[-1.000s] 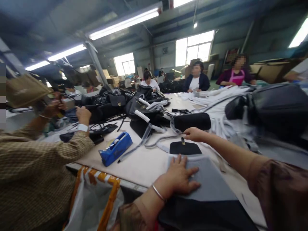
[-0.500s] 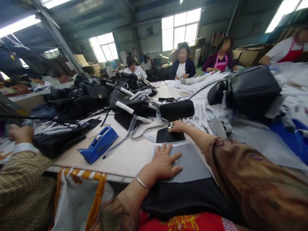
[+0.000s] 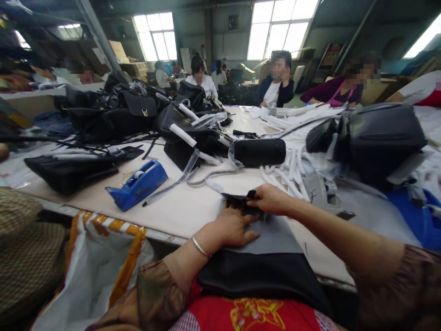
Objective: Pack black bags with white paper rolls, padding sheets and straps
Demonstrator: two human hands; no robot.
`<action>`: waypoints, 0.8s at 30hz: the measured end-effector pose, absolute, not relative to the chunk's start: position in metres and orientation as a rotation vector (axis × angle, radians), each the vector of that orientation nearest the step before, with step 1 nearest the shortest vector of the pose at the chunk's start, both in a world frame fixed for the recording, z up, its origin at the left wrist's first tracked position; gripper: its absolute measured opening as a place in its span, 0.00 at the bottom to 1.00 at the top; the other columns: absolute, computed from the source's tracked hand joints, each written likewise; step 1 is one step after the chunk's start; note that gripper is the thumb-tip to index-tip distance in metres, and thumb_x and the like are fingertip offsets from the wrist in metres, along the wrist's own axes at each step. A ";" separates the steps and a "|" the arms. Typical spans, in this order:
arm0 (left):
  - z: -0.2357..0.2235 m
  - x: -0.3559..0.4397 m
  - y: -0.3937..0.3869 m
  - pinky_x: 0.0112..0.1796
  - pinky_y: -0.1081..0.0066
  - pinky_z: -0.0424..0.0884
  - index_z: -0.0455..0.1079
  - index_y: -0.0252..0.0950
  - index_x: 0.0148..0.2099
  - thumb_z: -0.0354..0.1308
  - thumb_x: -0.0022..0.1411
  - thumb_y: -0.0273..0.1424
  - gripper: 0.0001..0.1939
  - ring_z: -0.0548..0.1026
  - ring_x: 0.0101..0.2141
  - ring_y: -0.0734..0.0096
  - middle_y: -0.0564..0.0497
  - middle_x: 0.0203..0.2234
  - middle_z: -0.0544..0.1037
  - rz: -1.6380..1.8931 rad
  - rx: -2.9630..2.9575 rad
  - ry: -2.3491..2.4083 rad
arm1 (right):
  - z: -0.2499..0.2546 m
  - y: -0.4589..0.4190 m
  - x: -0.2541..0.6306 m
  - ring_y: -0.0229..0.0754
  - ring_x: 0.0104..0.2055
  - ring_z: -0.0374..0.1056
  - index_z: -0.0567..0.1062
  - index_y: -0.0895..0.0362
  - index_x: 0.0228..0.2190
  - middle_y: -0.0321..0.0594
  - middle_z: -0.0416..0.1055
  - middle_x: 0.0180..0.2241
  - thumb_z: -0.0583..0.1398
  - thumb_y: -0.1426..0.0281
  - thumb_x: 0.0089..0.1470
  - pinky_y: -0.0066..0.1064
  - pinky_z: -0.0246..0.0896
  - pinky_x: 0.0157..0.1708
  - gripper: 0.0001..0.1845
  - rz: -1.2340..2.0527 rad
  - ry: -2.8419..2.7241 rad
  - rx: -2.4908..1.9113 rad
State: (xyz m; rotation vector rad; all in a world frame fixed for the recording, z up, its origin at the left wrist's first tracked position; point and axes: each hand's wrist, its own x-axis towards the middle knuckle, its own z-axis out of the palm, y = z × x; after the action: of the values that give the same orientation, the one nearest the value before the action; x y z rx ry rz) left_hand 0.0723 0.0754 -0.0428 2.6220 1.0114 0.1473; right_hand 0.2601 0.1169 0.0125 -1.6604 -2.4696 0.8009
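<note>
Workshop, daylight through tall windows (image 3: 280, 34); co-workers (image 3: 203, 87) seated along the far side of a pale worktable (image 3: 193, 200). One in a dark jacket has a hand raised to the head.

Near edge of the table: a black bag piece (image 3: 255, 272) with a grey panel (image 3: 277, 236), its black lower part at the person's front, just above a red cloth (image 3: 258, 315) with a yellow design. At the far end of the panel, a small black flap (image 3: 248, 208) is lifted, tilted up over the left fingertips.

Left hand (image 3: 236, 226) – palm down on the grey panel, fingers spread, gripping nothing; a silver bangle (image 3: 200, 246) at the wrist. Right hand (image 3: 270, 198) – fingers closed in a pinch on the flap's edge, just beyond the left hand.

Around them: blue tape dispenser (image 3: 146, 181) left of the hands, on bare tabletop; farther left, a flattish black bag (image 3: 65, 172). Behind, a heap of black bags (image 3: 110, 112); nearer, a rounded black bag (image 3: 260, 152) beside loose white strips (image 3: 292, 171). Larger black bag (image 3: 386, 138) to the right. Below the table edge, a white sack (image 3: 87, 259) trimmed in orange tape, next to a neighbour's checked sleeve (image 3: 24, 239).
</note>
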 end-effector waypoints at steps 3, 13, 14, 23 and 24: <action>-0.039 0.066 0.080 0.61 0.42 0.46 0.62 0.48 0.65 0.54 0.61 0.54 0.34 0.60 0.61 0.41 0.44 0.64 0.64 0.195 2.565 0.928 | -0.008 0.101 0.270 0.43 0.33 0.74 0.82 0.55 0.33 0.38 0.80 0.31 0.59 0.64 0.55 0.29 0.63 0.32 0.13 1.000 -2.205 -1.660; -0.054 0.029 0.060 0.55 0.59 0.64 0.68 0.32 0.56 0.61 0.59 0.38 0.25 0.70 0.53 0.54 0.39 0.51 0.73 0.637 2.164 1.559 | -0.022 0.077 0.273 0.49 0.46 0.74 0.82 0.53 0.40 0.39 0.80 0.44 0.57 0.59 0.60 0.38 0.66 0.49 0.17 1.003 -2.201 -1.637; -0.056 0.026 0.055 0.54 0.60 0.66 0.65 0.31 0.58 0.61 0.58 0.39 0.29 0.70 0.53 0.53 0.37 0.51 0.72 0.619 2.063 1.657 | -0.021 0.075 0.272 0.50 0.48 0.73 0.83 0.53 0.40 0.40 0.79 0.46 0.56 0.59 0.60 0.39 0.65 0.51 0.18 0.996 -2.209 -1.645; -0.064 0.014 0.048 0.33 0.68 0.68 0.71 0.33 0.45 0.58 0.56 0.49 0.24 0.76 0.35 0.59 0.44 0.35 0.79 0.445 1.653 1.637 | -0.026 0.060 0.274 0.46 0.54 0.70 0.80 0.52 0.46 0.40 0.73 0.54 0.56 0.62 0.61 0.40 0.61 0.58 0.17 0.979 -2.268 -1.594; -0.065 0.013 0.048 0.32 0.68 0.67 0.71 0.34 0.44 0.59 0.56 0.49 0.24 0.76 0.34 0.60 0.45 0.34 0.79 0.468 1.640 1.627 | -0.027 0.057 0.274 0.46 0.55 0.69 0.80 0.52 0.46 0.40 0.72 0.55 0.56 0.63 0.61 0.40 0.60 0.59 0.17 0.963 -2.286 -1.595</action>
State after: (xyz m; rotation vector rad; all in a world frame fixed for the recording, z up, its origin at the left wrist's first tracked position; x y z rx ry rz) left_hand 0.0133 0.0477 -0.0651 1.6403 1.6268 0.4681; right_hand 0.2739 0.0573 -0.0267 -1.5947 -2.2859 0.9629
